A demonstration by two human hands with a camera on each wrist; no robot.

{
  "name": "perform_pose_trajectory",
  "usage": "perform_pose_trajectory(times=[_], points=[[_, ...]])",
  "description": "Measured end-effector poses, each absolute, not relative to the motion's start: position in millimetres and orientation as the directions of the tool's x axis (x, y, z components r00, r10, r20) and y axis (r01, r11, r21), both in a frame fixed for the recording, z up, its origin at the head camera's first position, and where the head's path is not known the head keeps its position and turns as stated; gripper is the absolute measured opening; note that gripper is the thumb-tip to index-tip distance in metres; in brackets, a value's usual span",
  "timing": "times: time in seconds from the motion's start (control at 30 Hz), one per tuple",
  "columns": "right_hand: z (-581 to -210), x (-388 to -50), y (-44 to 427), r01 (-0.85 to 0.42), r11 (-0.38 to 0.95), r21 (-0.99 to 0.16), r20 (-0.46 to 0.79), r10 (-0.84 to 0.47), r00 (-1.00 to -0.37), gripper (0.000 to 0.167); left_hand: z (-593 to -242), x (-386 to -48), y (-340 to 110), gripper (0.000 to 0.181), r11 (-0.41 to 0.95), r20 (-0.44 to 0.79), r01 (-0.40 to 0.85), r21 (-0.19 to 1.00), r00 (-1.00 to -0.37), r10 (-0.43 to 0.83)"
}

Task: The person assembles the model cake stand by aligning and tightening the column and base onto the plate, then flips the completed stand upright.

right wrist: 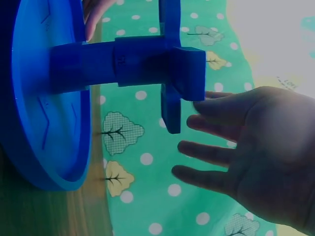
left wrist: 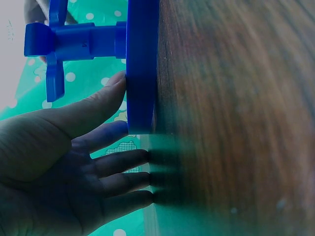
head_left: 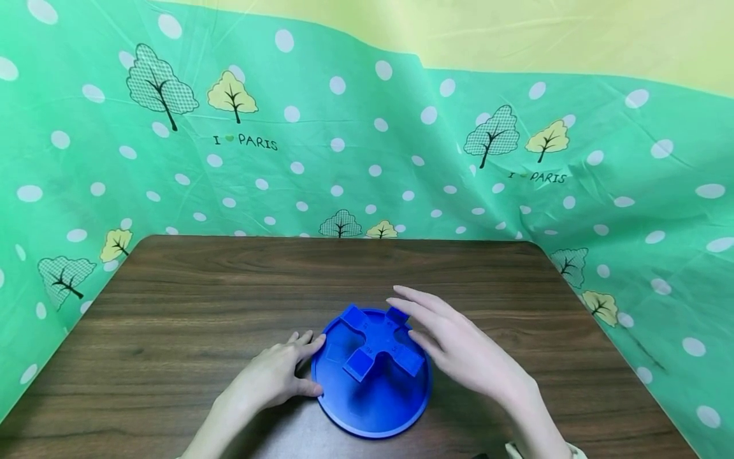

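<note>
A blue round base (head_left: 384, 408) with a raised rim lies flat on the brown wooden table (head_left: 229, 293). From its middle rises a stepped blue post (right wrist: 140, 59), topped by a blue four-armed cross piece (head_left: 380, 336) with turned ends. My left hand (head_left: 278, 373) touches the base's left rim with thumb and index finger spread apart. Its other fingers reach out straight beside the rim. On the other side, my right hand (head_left: 459, 344) hovers beside the cross with loosely stretched fingers. Whether its thumb touches the nearest arm of the cross, I cannot tell.
A green and yellow cloth (head_left: 367, 127) with white dots and printed trees hangs behind and along both sides of the table. The table's back edge (head_left: 344, 238) meets the cloth. Part of a pale sleeve (head_left: 573, 451) shows at the right forearm.
</note>
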State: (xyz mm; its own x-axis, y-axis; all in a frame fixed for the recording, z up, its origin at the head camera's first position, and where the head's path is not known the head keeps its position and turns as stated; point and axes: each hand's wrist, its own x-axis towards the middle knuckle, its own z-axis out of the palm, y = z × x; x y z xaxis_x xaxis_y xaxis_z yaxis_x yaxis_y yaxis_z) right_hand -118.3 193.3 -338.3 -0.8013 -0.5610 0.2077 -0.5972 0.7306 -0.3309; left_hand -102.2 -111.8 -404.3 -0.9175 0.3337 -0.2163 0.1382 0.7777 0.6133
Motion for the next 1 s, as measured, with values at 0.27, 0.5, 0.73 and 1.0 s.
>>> perform_pose_trajectory(times=[0.27,0.5,0.73,1.0], points=[[-340.0,-118.4,193.2,-0.531,0.753,-0.389,0.044,-0.56,-0.827,0.063,-404.0,-102.6,-111.5,0.086,0.784,-0.231,0.126,0.608,-0.917,0.326],[-340.7,-117.6,191.5,-0.529,0.755,-0.387,0.058,-0.552,-0.832,0.045,-403.1,-102.2,-111.0,0.087,0.786,-0.23,0.123,0.606,-0.919,0.321],[-338.7,-118.8,191.2,-0.538,0.742,-0.401,0.054,-0.567,-0.822,0.031,-403.0,-102.2,-111.3,0.086,0.78,-0.227,0.127,0.613,-0.917,0.328],[-335.5,-116.5,189.9,-0.552,0.737,-0.39,0.083,-0.568,-0.819,0.017,-403.5,-101.8,-111.4,0.086,0.778,-0.216,0.14,0.613,-0.917,0.335]])
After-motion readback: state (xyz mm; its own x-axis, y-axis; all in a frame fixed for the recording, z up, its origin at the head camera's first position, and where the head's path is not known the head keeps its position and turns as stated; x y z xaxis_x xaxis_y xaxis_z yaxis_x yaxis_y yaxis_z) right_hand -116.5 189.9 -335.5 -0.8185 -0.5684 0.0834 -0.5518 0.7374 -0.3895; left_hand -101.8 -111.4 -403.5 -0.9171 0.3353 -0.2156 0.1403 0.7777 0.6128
